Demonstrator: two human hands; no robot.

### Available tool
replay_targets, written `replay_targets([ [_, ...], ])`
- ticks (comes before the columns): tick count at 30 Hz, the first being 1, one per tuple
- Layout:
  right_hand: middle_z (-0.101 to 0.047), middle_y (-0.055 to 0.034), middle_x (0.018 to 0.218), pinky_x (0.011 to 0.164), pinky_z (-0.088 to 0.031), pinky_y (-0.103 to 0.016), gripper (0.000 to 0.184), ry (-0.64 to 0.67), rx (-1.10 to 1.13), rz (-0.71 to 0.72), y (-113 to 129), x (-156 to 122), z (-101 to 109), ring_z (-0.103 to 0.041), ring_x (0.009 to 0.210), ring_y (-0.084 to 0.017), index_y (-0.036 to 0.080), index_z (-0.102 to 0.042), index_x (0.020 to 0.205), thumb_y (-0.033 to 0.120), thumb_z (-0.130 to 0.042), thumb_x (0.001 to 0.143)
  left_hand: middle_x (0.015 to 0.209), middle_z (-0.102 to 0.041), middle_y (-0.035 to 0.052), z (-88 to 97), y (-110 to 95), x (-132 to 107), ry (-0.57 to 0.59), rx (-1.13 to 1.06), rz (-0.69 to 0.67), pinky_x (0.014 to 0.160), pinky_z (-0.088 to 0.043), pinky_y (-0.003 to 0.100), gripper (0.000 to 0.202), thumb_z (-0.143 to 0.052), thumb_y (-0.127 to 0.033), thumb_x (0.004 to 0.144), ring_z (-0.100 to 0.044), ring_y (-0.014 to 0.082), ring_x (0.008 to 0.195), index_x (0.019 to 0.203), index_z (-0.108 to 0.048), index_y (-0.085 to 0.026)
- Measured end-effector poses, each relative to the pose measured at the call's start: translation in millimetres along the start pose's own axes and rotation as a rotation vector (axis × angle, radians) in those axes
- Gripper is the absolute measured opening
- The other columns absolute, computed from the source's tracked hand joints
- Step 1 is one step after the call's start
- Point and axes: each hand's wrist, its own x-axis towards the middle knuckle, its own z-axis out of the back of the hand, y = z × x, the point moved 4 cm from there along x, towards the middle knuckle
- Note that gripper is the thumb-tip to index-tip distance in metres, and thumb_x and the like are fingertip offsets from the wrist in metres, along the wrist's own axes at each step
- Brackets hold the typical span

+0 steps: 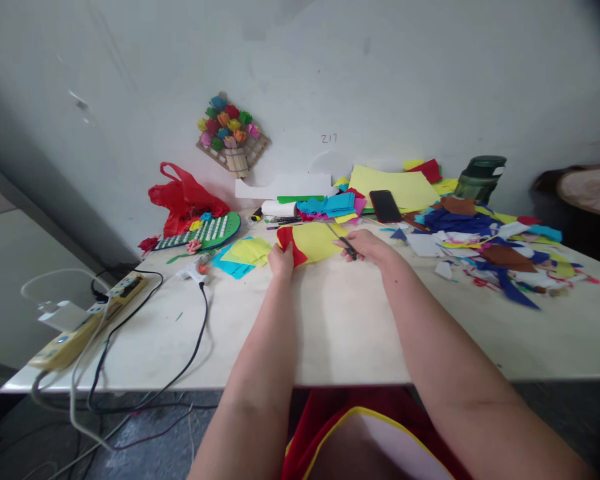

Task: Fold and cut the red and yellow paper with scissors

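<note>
My left hand [281,259] is closed on the left edge of a yellow and red sheet [313,241] held just above the white table [340,320]. My right hand [367,245] grips a pair of scissors [343,243], whose blades reach up over the yellow part of the sheet. Both forearms stretch forward from the bottom of the view.
A black phone [385,205] lies on a large yellow sheet [397,187]. Coloured scraps [495,250] cover the right side. At left lie yellow and blue paper squares [243,255], a glue gun [196,271], a power strip [87,320], cables and a red bag [185,197]. A dark green container [480,177] stands at the back.
</note>
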Motion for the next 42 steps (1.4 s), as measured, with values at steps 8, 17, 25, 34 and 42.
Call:
replay_targets([
  [8, -0.056, 0.0005, 0.053, 0.030, -0.025, -0.016, 0.033, 0.407, 0.185, 0.051, -4, -9, -17, -0.049, 0.039, -0.007, 0.012, -0.054, 0.084, 0.043, -0.057, 0.076, 0.093, -0.067, 0.0084, -7.3, 10, 8, 0.029, -0.211, 0.010, 0.064, -0.048, 0.022, 0.028, -0.052, -0.035, 0.076, -0.064, 0.0166, 0.079, 0.095, -0.060, -0.015],
  [17, -0.061, -0.0055, 0.056, 0.028, -0.026, -0.016, 0.042, 0.565, 0.197, 0.093, -5, -13, -15, -0.054, 0.039, -0.010, 0.010, -0.055, 0.084, 0.050, -0.059, 0.073, 0.084, -0.067, 0.0095, -1.8, 10, 8, -0.044, -0.295, 0.007, 0.060, -0.047, 0.026, 0.026, -0.059, -0.036, 0.070, -0.064, 0.0194, 0.072, 0.084, -0.062, -0.015],
  [25, -0.064, -0.0084, 0.056, 0.031, -0.037, -0.019, 0.053, 0.127, 0.364, 0.050, 15, -2, -48, -0.060, 0.045, -0.017, 0.015, -0.046, 0.088, 0.063, -0.057, 0.066, 0.080, -0.066, 0.0096, -3.3, 7, 3, -0.080, -0.416, 0.044, 0.060, -0.046, 0.025, 0.025, -0.060, -0.035, 0.069, -0.063, 0.0186, 0.070, 0.082, -0.062, -0.013],
  [34, -0.058, -0.0009, 0.056, 0.031, -0.038, -0.019, 0.056, -0.161, 0.420, -0.030, 23, -4, -87, -0.057, 0.041, -0.014, 0.018, -0.045, 0.090, 0.059, -0.067, 0.058, 0.074, -0.065, 0.0086, -1.4, 4, -8, -0.125, -0.518, 0.148, 0.057, -0.045, 0.025, 0.024, -0.057, -0.032, 0.070, -0.061, 0.0172, 0.064, 0.081, -0.062, -0.012],
  [42, -0.059, 0.0011, 0.068, 0.041, -0.040, -0.019, 0.052, -0.351, 0.639, -0.028, 26, -11, -102, -0.057, 0.052, -0.012, 0.021, -0.046, 0.099, 0.032, -0.073, 0.056, 0.078, -0.064, 0.0092, -3.8, 1, -16, -0.204, -0.485, 0.206, 0.059, -0.045, 0.025, 0.021, -0.057, -0.032, 0.071, -0.061, 0.0176, 0.069, 0.078, -0.060, -0.012],
])
